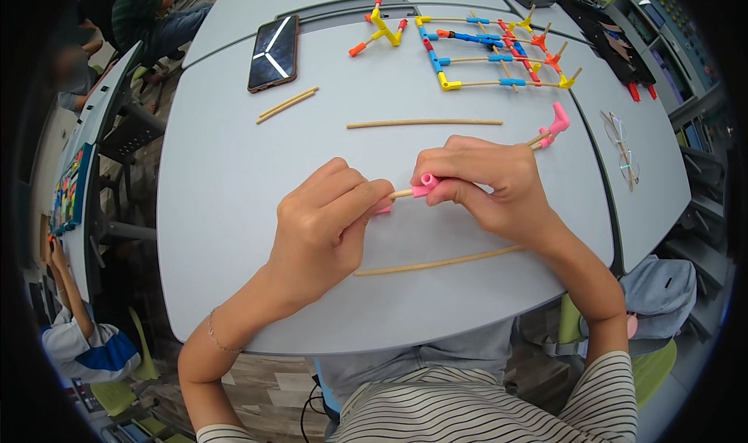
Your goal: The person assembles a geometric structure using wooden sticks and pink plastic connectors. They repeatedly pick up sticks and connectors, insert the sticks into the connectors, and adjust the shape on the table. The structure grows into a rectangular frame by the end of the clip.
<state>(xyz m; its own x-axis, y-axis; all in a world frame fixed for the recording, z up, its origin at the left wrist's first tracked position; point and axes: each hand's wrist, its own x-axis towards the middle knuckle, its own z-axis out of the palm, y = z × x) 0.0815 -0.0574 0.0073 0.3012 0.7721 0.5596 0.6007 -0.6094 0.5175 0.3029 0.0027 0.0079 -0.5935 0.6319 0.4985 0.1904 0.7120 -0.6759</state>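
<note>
Above the near middle of the table, my left hand [323, 217] and my right hand [491, 180] face each other, both closed. Between them runs a short wooden stick [401, 194]. A pink tube connector [425, 184] sits on its right end, pinched by my right thumb and fingers. My left fingers grip the other end, where a bit of another pink connector [382, 210] shows; the rest is hidden. Beyond my right hand lies a stick with pink elbow connectors [556, 122]. One long stick [436, 264] lies near my wrists, another long stick [425, 123] farther off.
A colourful frame of sticks and connectors [491, 60] stands at the back right, beside a small yellow and red piece [382, 31]. Two short sticks [287, 105] lie below a phone [273, 54]. Glasses [621, 151] rest at right. Other people sit at left.
</note>
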